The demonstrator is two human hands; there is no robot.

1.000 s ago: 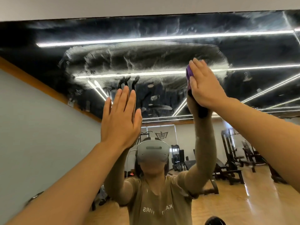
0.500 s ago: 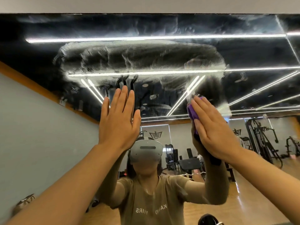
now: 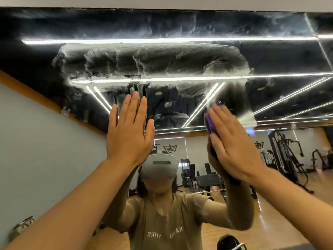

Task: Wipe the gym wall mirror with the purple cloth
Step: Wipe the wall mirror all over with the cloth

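Both hands are flat against the gym wall mirror (image 3: 180, 26). The left hand (image 3: 128, 134) lies with straight fingers spread on the glass, holding nothing, seemingly as a brace. The right hand (image 3: 232, 141) presses the purple cloth (image 3: 210, 123) against the mirror under straight fingers (image 3: 218, 116); only a fold of the cloth shows at the hand's inner edge, the rest hidden behind the palm.

Wiping looks well under way: a broad cloudy smear (image 3: 153, 64) spans the glass above both hands, with a streaky tail running down toward the cloth. Hazy film also lies along the top band of the mirror.

Judging from that, the next move calls for firm, overlapping passes with the cloth up through the smear, keeping the palm flat so the cloth does not slip out, and the left hand lifted off the glass before it leaves prints.
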